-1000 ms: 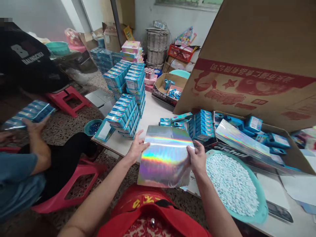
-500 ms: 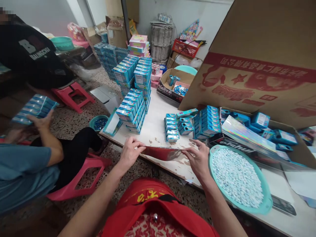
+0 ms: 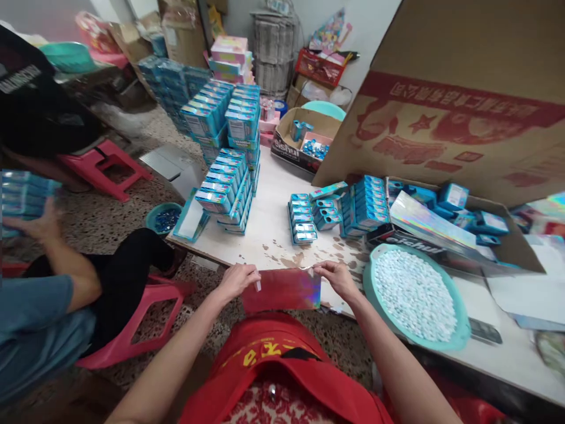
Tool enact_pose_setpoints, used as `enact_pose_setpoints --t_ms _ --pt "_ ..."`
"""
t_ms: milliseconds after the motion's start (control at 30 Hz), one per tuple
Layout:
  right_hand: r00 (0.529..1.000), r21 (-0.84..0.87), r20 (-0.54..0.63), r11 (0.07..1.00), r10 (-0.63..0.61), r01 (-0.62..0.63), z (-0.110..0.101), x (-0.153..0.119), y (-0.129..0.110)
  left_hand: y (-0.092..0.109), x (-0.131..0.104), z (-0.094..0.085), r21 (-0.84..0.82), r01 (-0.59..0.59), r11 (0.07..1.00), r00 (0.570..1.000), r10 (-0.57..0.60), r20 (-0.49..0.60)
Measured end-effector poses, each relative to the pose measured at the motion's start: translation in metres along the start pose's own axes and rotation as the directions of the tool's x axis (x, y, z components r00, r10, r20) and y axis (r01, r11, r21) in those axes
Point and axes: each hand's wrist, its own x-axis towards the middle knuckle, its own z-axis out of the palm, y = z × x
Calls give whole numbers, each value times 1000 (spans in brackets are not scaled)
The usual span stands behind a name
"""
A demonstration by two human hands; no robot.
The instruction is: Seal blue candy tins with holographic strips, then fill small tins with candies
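A shiny, reflective rectangular sheet (image 3: pixel 285 290) hangs over the front edge of the white table (image 3: pixel 220 242), mirroring red. My left hand (image 3: pixel 238 281) pinches its upper left corner, where a small pale strip shows at the fingertips. At the upper right corner my right hand (image 3: pixel 338 278) is closed on the sheet between thumb and fingers. Just beyond it stands a short row of small blue boxes (image 3: pixel 302 218), with more blue boxes (image 3: pixel 365 203) to their right. Right of my right hand is a teal basin (image 3: pixel 375 288) full of white pellets (image 3: pixel 412 293).
Tall stacks of blue boxes (image 3: pixel 220 182) stand on the table's left. An open carton (image 3: pixel 521 235) of blue packs lies right, under a large cardboard flap (image 3: pixel 441 129). A seated person's arm (image 3: pixel 59 250) holds blue packs at the left; a pink stool (image 3: pixel 141 324) is below.
The sheet has tilted down, so its broad face now shows. My view has shifted slightly. The person at the left has moved toward the view's edge with the blue packs.
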Motion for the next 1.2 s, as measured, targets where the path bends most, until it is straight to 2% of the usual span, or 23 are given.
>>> enact_pose_setpoints --t_ms 100,267,400,567,667,767,933,1100,1133,1200 --pt "999 53 -27 998 35 -34 -10 2 27 -7 16 18 -77 -1 997 998 6 68" --pt "995 33 -74 998 63 -60 -19 7 57 3 48 34 -265 -3 964 987 47 156" --pt "991 15 -95 996 91 -90 -26 16 74 7 68 39 -534 26 845 981 82 178" --pt "987 25 -126 995 104 -101 -30 22 84 3 83 52 -697 149 701 960 68 273" --pt "982 3 -154 994 106 -107 -30 23 88 -1 86 59 -771 157 618 957 99 274" --pt "981 -16 -163 994 108 -112 -29 23 94 -3 86 61 -852 184 491 963 84 256" --pt "975 -50 -180 988 133 -144 -24 19 102 -9 83 57 -949 33 313 999 -18 29" --pt "967 -61 -214 987 135 -152 -14 12 107 -14 72 54 -959 11 284 981 -188 -44" --pt "967 -61 -215 986 138 -154 -12 10 108 -14 68 54 -963 18 267 986 -163 -27" --pt "965 -57 -217 985 147 -163 -9 5 111 -12 59 56 -970 81 231 997 -2 83"
